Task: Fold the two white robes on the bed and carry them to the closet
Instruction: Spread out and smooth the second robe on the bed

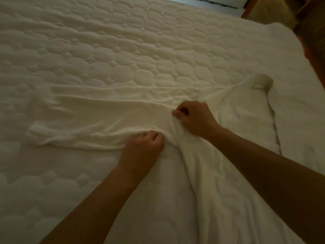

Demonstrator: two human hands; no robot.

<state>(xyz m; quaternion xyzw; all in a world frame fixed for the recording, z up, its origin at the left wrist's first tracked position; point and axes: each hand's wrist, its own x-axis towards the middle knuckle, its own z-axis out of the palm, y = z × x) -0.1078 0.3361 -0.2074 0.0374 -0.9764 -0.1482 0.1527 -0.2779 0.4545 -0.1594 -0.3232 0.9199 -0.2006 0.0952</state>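
Now | left grip (142, 147) and right grip (193, 118) both clenched on bunched cloth of one white robe (219, 155) at centre | likely sleeve (88, 118) stretched toward 9 o'clock, collar (262, 81) at 2 | judged: folding barely begun, second robe not made out, carry to closet left | quilted bed (123, 50) all round, nothing seen obstructing

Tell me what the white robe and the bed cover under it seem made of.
White robe: soft matte cloth, perhaps cotton knit; it drapes flat and gathers into fine creases. Bed cover: quilted padded fabric, matte, stitched into puffy rounded cells.
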